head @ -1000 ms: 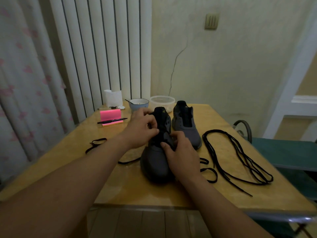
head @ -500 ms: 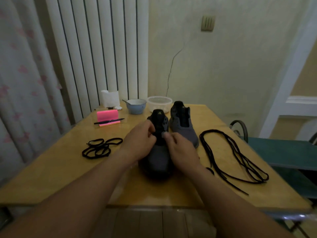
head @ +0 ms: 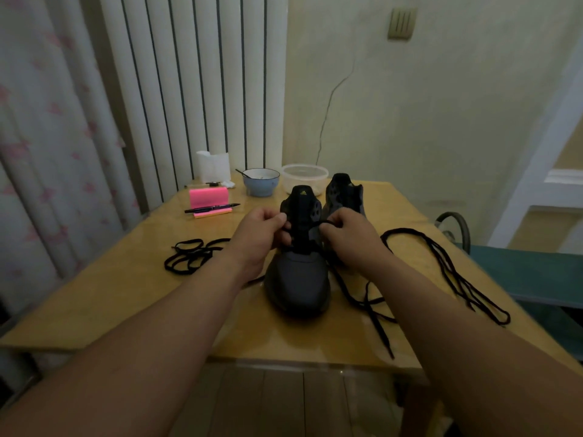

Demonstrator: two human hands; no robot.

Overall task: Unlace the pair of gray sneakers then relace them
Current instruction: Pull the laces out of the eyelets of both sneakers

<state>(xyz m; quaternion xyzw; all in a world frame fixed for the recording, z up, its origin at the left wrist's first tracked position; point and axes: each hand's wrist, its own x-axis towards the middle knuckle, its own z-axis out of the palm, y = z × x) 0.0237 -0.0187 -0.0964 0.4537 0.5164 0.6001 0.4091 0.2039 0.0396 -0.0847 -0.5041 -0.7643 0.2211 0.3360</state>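
Gray sneaker (head: 298,285), both hands at its tongue.
Left hand (head: 262,234) and right hand (head: 350,238) each pinch black lace (head: 328,223); eyelets hidden; second sneaker (head: 344,192) behind, half covered.

Bare left hand (head: 260,236), bare right hand (head: 351,239), bare forearms (head: 164,323)

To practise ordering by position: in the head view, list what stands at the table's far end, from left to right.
white tissues → blue bowl → clear tub → far sneaker
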